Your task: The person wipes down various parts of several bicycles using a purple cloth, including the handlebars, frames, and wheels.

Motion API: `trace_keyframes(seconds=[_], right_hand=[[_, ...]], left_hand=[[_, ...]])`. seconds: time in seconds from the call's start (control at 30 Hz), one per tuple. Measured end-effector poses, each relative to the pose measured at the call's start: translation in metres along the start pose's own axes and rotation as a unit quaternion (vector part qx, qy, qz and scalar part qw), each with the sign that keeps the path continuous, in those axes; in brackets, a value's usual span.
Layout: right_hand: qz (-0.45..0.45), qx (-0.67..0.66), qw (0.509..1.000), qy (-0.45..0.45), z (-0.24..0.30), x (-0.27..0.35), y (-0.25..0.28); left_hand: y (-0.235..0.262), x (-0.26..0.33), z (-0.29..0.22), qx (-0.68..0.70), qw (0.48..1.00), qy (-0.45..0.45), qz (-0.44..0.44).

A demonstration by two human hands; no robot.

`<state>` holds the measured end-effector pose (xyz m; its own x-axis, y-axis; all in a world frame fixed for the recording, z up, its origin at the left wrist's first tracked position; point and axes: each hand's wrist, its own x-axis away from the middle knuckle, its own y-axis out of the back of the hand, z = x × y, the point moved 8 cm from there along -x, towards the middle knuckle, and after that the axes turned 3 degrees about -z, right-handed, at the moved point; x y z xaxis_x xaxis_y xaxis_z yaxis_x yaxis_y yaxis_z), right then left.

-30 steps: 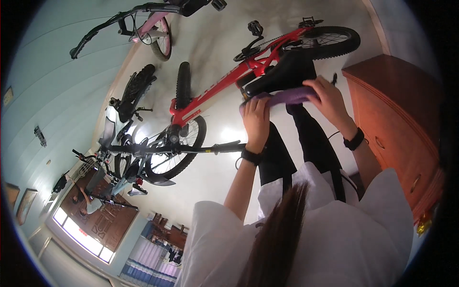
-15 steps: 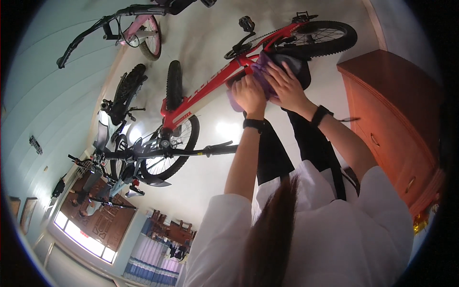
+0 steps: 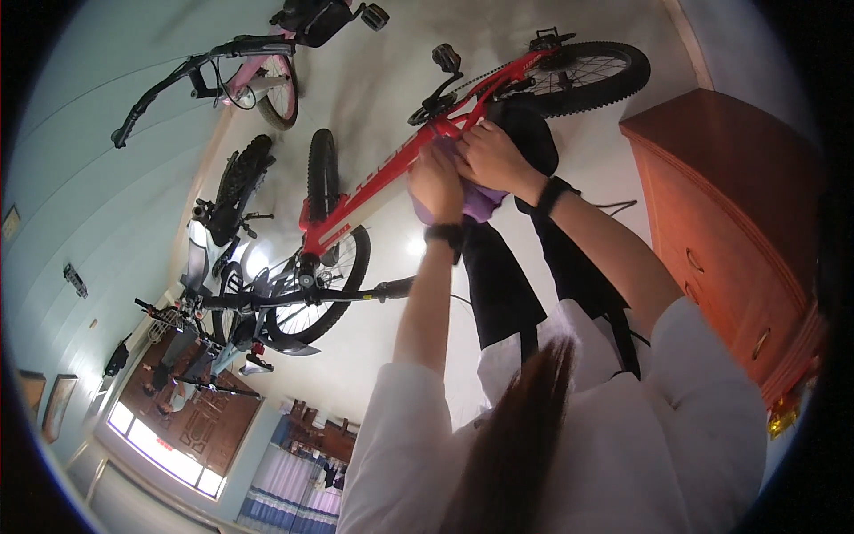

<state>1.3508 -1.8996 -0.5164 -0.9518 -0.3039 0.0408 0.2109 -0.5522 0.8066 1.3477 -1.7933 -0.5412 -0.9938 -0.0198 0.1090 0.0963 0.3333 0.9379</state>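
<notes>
Purple cloth (image 3: 481,205), crumpled, bunched up, beside red bicycle (image 3: 386,176)

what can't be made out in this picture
All in the head view:
- Fingertips of the left hand: hidden by that hand
- Part of the red bike: behind the purple cloth
- Pink bike: cut off by the top edge
- Background person: too small for detail

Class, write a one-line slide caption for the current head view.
The left hand and right hand hold a purple cloth by a red bicycle and its black saddle.
</notes>
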Motion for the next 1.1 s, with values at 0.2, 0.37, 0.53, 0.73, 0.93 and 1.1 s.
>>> trace_keyframes(seconds=[0.2, 0.37, 0.53, 0.73, 0.93, 1.1], right_hand=[[-0.078, 0.072, 0.994, 0.021, -0.026, 0.109, 0.02], [-0.089, 0.038, 0.995, -0.015, -0.039, 0.104, 0.019], [-0.108, 0.083, 0.99, -0.025, -0.037, 0.068, 0.034], [-0.159, 0.09, 0.983, 0.0, -0.043, 0.026, 0.051], [-0.159, 0.091, 0.983, -0.008, -0.052, 0.043, 0.044], [-0.124, 0.099, 0.987, 0.014, -0.054, 0.073, 0.038]], left_hand=[[-0.01, 0.102, -0.041, 0.002, 0.997, -0.055, -0.052], [-0.02, 0.088, -0.051, 0.038, 0.999, 0.009, -0.034], [0.005, 0.045, -0.08, 0.039, 0.995, 0.031, -0.092], [0.017, -0.003, -0.086, 0.027, 0.986, -0.063, -0.15], [0.008, -0.014, -0.084, -0.051, 0.986, -0.115, -0.108], [-0.01, 0.02, -0.084, -0.024, 0.98, -0.179, -0.086]])
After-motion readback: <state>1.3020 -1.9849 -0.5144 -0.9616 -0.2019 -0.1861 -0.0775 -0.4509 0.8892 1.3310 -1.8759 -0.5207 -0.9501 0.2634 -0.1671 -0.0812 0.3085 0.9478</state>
